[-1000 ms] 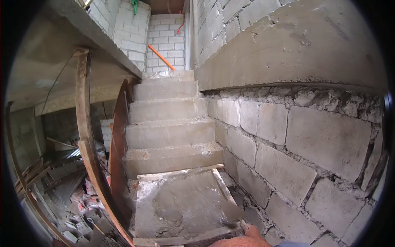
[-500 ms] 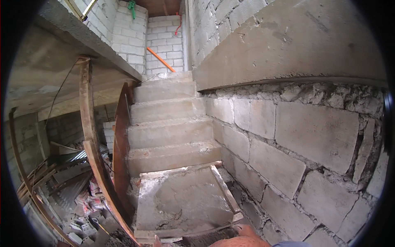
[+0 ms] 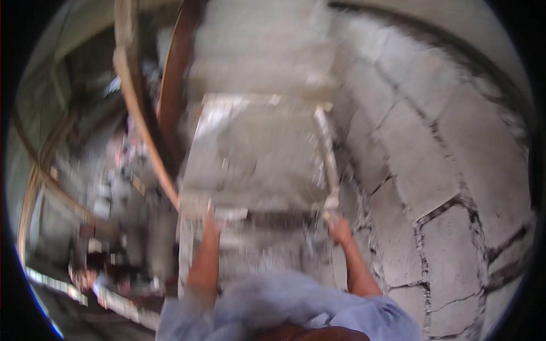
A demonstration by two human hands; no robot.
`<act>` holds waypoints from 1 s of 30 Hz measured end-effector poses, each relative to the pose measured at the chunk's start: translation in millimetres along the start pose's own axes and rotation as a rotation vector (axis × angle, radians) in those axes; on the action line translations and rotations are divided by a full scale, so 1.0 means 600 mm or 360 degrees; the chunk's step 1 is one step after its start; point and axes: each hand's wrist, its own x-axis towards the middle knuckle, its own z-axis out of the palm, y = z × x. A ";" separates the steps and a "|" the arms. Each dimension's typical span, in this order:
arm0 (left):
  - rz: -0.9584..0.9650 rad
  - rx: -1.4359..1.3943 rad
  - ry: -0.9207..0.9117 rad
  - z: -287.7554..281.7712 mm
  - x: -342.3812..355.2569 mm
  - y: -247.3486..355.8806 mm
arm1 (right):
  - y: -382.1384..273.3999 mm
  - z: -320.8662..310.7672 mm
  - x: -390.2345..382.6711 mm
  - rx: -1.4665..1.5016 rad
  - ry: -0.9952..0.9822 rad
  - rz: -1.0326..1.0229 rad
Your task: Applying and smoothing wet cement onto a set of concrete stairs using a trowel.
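A square board with wooden edge strips point(image 3: 242, 99) lies in front of me on the concrete stairs, wet grey mortar point(image 3: 264, 150) spread over its face. My left hand point(image 3: 211, 219) is closed on its near edge toward the left, thumb on top. At the near right corner my right hand point(image 3: 339, 228) is closed around the edge, beside the right-hand strip point(image 3: 327, 150). Motion blur smears the fingers. Whether the board rests on a step or is lifted, I cannot tell.
Concrete steps point(image 3: 261, 54) rise beyond the board. A block wall point(image 3: 421, 165) runs close along the right. On the left stand a wooden post point(image 3: 133, 96) and a brown panel point(image 3: 175, 85), with blurred rubble point(image 3: 105, 190) lower down.
My view has tipped downward, so the board sits higher in the picture. Both forearms now show, where only fingertips and part of the right hand showed before. Blur has increased.
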 end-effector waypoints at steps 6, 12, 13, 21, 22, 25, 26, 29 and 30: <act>-0.0822 -0.1425 0.0043 0.074 -0.002 -0.298 | -0.178 0.003 0.135 0.0053 -0.0476 -0.0335; -0.0900 -0.1181 0.0214 0.035 -0.060 -0.242 | -0.183 0.048 0.162 -0.0292 -0.0671 -0.0573; -0.0698 -0.0780 0.0191 0.029 -0.067 -0.234 | -0.197 0.040 0.161 -0.0213 -0.0635 -0.0634; -0.0934 -0.1587 0.0238 -0.025 -0.036 0.034 | -0.201 0.048 0.193 -0.0432 -0.0785 -0.0517; -0.0782 -0.1443 0.0225 -0.024 -0.043 0.014 | -0.211 0.066 0.213 -0.0421 -0.0745 -0.0496; -0.1034 -0.1726 0.0251 -0.014 -0.026 -0.017 | -0.221 0.094 0.282 -0.0320 -0.0576 -0.0394; -0.1460 -0.2136 0.0318 -0.014 -0.019 -0.027 | -0.212 0.098 0.302 -0.0320 -0.0569 -0.0380; -0.1461 -0.2083 0.0284 -0.005 -0.034 -0.066 | -0.158 0.105 0.377 -0.0301 -0.0156 0.0018; -0.1472 -0.2004 0.0257 -0.004 -0.032 -0.072 | -0.131 0.107 0.415 -0.0321 -0.0070 0.0119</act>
